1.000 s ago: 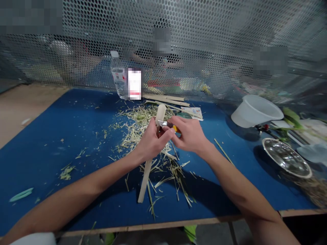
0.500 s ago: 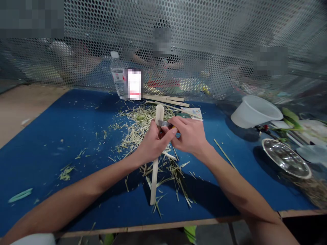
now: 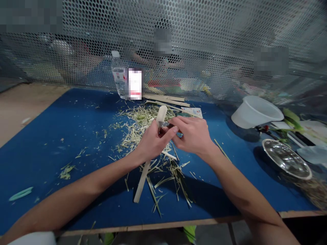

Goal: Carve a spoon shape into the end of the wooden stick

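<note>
My left hand [image 3: 153, 143] is shut around a pale bamboo strip [image 3: 144, 178], which tilts with its lower end near the blue mat [image 3: 51, 136] and its rounded top end [image 3: 161, 114] above my fingers. My right hand [image 3: 191, 134] holds a small knife, its steel blade [image 3: 166, 125] against the strip near my left thumb. The knife's handle is mostly hidden inside my right fingers. Pale bamboo shavings [image 3: 143, 117] lie heaped under both hands.
A plastic water bottle [image 3: 118, 78] and a blurred box stand at the mat's far edge, before a perforated metal screen [image 3: 204, 34]. Several bamboo strips [image 3: 166, 98] lie nearby. On the right are a white bowl [image 3: 257, 112] and a steel dish [image 3: 286, 159].
The strip's lower end has swung left from nearly upright, and its top now leans right. My right hand has shifted slightly right.
</note>
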The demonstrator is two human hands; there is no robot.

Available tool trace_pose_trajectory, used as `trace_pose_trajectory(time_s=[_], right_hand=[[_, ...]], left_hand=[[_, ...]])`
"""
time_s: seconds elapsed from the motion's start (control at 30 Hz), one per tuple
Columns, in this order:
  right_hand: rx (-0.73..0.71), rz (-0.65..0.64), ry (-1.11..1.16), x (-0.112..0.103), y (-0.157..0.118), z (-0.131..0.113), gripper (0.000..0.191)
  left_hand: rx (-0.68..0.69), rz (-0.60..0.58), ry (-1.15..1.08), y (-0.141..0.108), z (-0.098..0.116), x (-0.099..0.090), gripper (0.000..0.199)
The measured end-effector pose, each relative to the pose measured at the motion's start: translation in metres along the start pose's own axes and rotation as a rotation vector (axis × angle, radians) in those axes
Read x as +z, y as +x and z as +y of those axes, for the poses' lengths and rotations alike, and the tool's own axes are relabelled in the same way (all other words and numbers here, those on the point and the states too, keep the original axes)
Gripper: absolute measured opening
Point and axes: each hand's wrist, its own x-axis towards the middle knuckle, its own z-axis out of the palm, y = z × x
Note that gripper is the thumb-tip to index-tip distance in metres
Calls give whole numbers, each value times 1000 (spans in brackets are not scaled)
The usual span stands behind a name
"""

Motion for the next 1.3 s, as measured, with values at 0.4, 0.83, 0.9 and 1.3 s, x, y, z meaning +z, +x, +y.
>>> trace_pose_trajectory(time_s=[0.4, 0.83, 0.9, 1.3], right_hand=[[154, 114, -50, -1, 0, -7, 20], [74, -12, 19, -1, 0, -2, 22], [77, 1, -2, 0, 0, -1, 21], [165, 46, 249, 11, 0, -2, 16]], left_hand=[[39, 68, 16, -1, -2, -3, 34], [-7, 38, -110, -2, 3, -1, 32], [-7, 33, -117, -2, 3, -1, 33], [4, -33, -180, 0, 7, -4, 32]])
